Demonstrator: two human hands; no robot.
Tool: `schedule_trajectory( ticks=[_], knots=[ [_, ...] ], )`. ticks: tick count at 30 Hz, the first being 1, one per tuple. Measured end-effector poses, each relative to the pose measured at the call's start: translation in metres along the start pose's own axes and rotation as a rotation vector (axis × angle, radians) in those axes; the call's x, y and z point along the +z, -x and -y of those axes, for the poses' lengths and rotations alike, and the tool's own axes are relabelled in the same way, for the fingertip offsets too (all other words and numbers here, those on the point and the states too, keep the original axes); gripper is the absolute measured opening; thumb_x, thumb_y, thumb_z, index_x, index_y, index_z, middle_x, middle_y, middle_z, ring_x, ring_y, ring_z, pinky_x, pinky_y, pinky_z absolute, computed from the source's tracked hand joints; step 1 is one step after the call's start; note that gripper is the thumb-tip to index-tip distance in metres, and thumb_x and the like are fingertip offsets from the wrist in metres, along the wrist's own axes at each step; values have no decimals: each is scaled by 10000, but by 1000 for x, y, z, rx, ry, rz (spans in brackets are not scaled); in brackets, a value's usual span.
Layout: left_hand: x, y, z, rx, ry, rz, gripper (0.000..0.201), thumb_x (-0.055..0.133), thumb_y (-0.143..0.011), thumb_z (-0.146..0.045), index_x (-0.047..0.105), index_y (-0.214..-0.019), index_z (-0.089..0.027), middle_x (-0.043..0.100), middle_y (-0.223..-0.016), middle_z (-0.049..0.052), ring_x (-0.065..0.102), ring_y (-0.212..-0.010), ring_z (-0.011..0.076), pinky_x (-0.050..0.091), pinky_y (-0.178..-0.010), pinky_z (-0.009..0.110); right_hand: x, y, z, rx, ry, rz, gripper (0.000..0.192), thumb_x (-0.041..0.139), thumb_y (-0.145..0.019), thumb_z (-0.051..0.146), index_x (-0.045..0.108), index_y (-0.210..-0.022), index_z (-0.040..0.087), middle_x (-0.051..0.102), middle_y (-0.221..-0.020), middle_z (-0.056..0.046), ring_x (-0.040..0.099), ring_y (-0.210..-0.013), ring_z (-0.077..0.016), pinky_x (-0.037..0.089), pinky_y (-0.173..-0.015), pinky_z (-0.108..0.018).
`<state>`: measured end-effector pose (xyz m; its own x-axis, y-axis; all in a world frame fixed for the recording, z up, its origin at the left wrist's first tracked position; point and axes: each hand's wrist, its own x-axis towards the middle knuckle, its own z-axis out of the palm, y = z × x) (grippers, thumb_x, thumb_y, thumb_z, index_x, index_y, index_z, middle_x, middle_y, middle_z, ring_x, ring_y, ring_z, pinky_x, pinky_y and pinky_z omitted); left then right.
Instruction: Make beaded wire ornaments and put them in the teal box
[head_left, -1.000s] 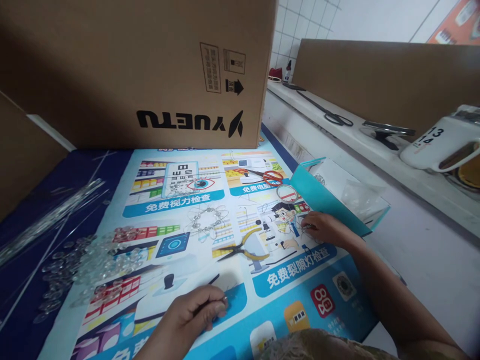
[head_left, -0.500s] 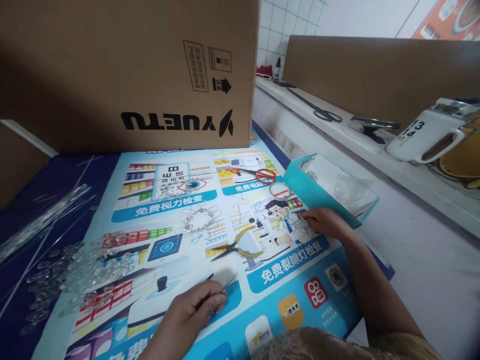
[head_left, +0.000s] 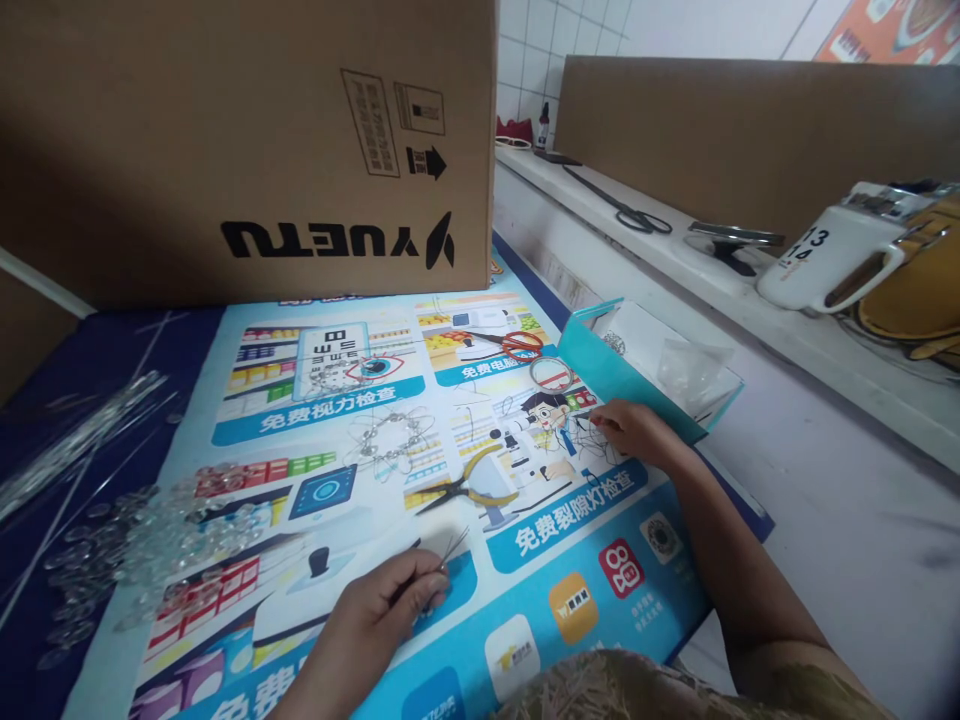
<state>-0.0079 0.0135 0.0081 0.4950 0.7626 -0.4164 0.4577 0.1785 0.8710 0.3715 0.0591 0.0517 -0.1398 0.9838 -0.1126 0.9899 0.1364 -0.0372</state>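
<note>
My left hand (head_left: 390, 600) rests low on a printed blue poster (head_left: 360, 470) and pinches a small bundle of thin wire pieces (head_left: 450, 548) between thumb and fingers. Farther right, my right hand (head_left: 634, 430) lies on the poster with its fingertips on a loose tangle of thin wires (head_left: 592, 445). Yellow-handled pliers (head_left: 465, 490) lie between the two hands. Beyond them sits a ring of clear beads and wire (head_left: 386, 440).
A big cardboard box (head_left: 247, 150) stands at the back. Clear beads (head_left: 142, 545) and clear rods (head_left: 75, 440) lie at the left. Red scissors (head_left: 517, 343), a small wire ring (head_left: 551, 373) and an open teal box (head_left: 645, 370) sit at the right; a white mug (head_left: 825, 260) on the ledge.
The view has drifted a little right and up. My right hand has shifted slightly on the wire tangle. My left hand still pinches the wire pieces.
</note>
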Motion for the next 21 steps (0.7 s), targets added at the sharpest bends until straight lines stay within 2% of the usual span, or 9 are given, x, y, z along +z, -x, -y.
schedule_trajectory(
  ticks=[2,5,10,14,21],
  knots=[
    [-1,1,1,11,25,9,337,440,-817,-482,587,-854,-181,609,-741,18,492,-635,139,380,-518,194,-3,9,4,-10,35,12,266,385,-852,234,635,-914,170,628,-916,-73,556,-820,-158,368,-695,-217],
    [-3,3,2,33,54,16,318,452,-816,-466,584,-856,-179,607,-742,19,482,-623,134,387,-521,195,-2,21,12,-35,89,41,248,425,-843,278,618,-738,163,620,-830,-73,549,-781,-152,354,-665,-216],
    [-4,4,1,42,47,36,296,454,-818,-451,574,-827,-180,591,-736,18,482,-636,136,393,-532,195,12,31,23,-41,179,45,233,398,-854,227,594,-770,132,593,-831,-125,531,-818,-196,346,-674,-264],
    [-6,5,1,31,37,52,294,437,-828,-449,570,-837,-187,592,-753,16,481,-624,132,410,-545,200,18,26,27,-75,208,54,211,384,-832,138,587,-788,105,579,-844,-152,517,-822,-222,337,-695,-302],
    [-9,4,3,76,35,84,308,415,-845,-450,564,-823,-181,575,-763,19,485,-636,132,424,-562,207,13,7,14,-123,65,80,117,454,-767,164,552,-723,117,578,-798,-116,504,-764,-190,314,-661,-278]
  ],
)
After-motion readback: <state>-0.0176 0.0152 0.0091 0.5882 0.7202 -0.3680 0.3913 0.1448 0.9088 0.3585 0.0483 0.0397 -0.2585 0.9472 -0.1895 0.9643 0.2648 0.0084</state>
